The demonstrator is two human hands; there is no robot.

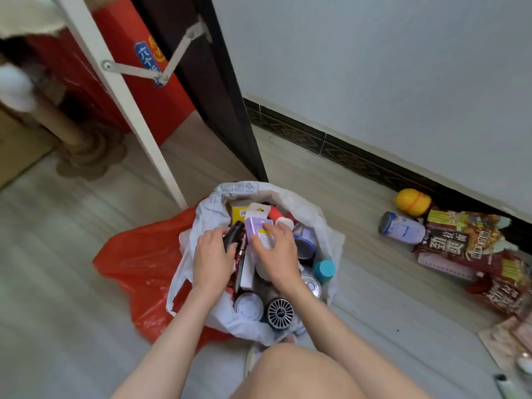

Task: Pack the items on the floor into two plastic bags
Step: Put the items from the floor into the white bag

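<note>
A white plastic bag point(325, 226) stands open on the floor, full of cans, boxes and bottles. Beside it on the left lies a red plastic bag point(144, 263), flat. My left hand point(213, 257) is inside the white bag and grips a black bottle point(233, 236). My right hand point(277, 249) holds a lilac box point(257, 226) over the bag's contents. A silver can point(249, 306), a round black fan-like item point(280, 312) and a teal-capped bottle point(324, 270) sit in the bag.
By the wall at right lie a white tin point(401, 228), a yellow container point(413, 199), several dark noodle packets point(460, 236) and a notebook point(443, 264). A white table leg point(138, 125) and a dark door edge point(236, 119) stand behind the bags. My knee point(302, 375) is at the bottom.
</note>
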